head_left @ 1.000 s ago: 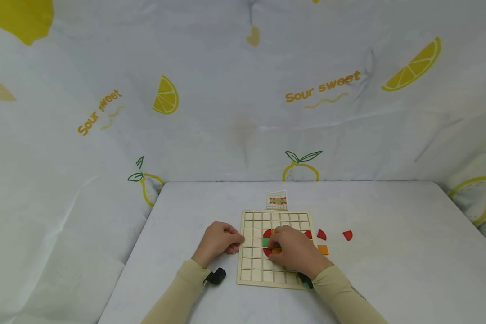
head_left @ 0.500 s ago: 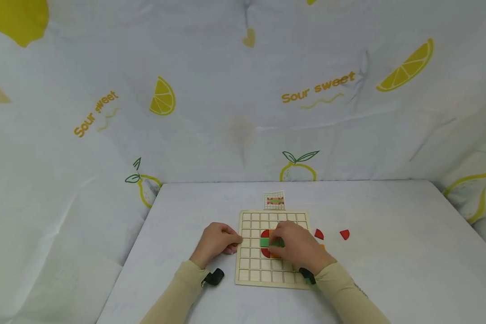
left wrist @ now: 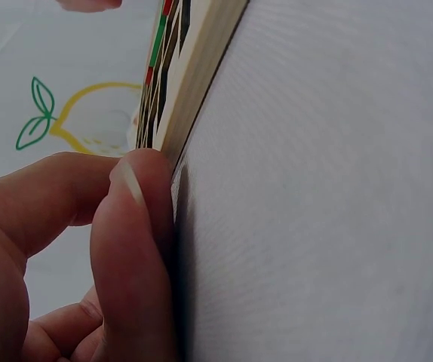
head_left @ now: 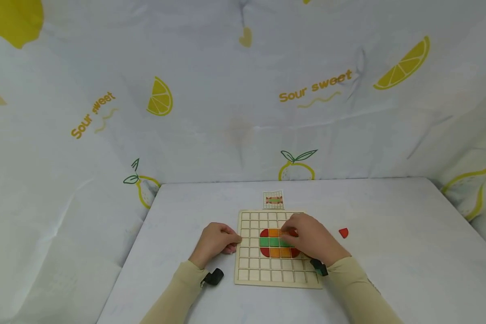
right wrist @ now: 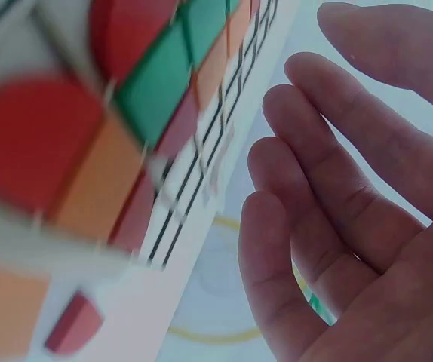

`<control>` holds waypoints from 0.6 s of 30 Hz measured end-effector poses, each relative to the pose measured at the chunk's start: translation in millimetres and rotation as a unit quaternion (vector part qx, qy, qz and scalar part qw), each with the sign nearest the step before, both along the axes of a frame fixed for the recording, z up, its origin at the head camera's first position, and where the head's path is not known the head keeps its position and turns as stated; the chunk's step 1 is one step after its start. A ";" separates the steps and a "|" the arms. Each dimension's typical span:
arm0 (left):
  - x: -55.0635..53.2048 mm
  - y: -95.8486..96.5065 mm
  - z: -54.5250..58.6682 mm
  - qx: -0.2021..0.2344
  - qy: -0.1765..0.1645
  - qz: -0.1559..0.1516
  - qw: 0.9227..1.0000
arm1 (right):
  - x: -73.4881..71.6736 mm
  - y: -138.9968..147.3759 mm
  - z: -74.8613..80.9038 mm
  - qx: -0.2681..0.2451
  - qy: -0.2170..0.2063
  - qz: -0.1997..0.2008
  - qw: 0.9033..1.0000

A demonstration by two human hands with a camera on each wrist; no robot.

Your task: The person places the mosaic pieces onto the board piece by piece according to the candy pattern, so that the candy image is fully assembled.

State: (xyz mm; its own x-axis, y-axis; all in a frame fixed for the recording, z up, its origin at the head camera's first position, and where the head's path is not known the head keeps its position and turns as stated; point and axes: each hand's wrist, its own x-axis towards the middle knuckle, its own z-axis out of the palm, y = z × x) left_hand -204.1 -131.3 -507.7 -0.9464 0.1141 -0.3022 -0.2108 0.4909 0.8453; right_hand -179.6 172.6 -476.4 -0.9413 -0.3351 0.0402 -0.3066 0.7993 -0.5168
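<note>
A pale wooden grid board (head_left: pixel 265 274) lies on the white table. Near its middle, green squares (head_left: pixel 274 242) form a row, with orange squares (head_left: pixel 274 252) and red quarter-round pieces (head_left: pixel 264 252) above and below. My left hand (head_left: pixel 219 240) pinches the board's left edge; thumb and index fingertips meet at the rim in the left wrist view. Over the board's right part is my right hand (head_left: pixel 309 236), its fingers loosely bent and the thumb apart. Nothing shows between those fingers (right wrist: pixel 307 151) in the right wrist view. It hides some pieces at the right.
A small printed card (head_left: pixel 273 199) with a coloured grid pattern lies just beyond the board. One loose red quarter-round piece (head_left: pixel 343 232) is on the table at right. Another loose orange square (right wrist: pixel 5 317) shows beside the board in the right wrist view.
My right hand has shifted right and slightly away from me, uncovering more green and orange squares and covering loose pieces beside the board. My left hand stays at the board's edge.
</note>
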 end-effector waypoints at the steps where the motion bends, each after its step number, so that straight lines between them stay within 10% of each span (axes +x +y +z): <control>1: 0.1 -0.1 0.1 0.000 0.000 0.000 1.000 | -1.0 4.3 0.6 -0.001 -0.004 -0.005 1.000; 18: -0.2 0.3 0.5 0.004 -0.010 0.006 1.000 | -4.4 79.0 -8.4 -0.011 -0.052 -0.087 0.995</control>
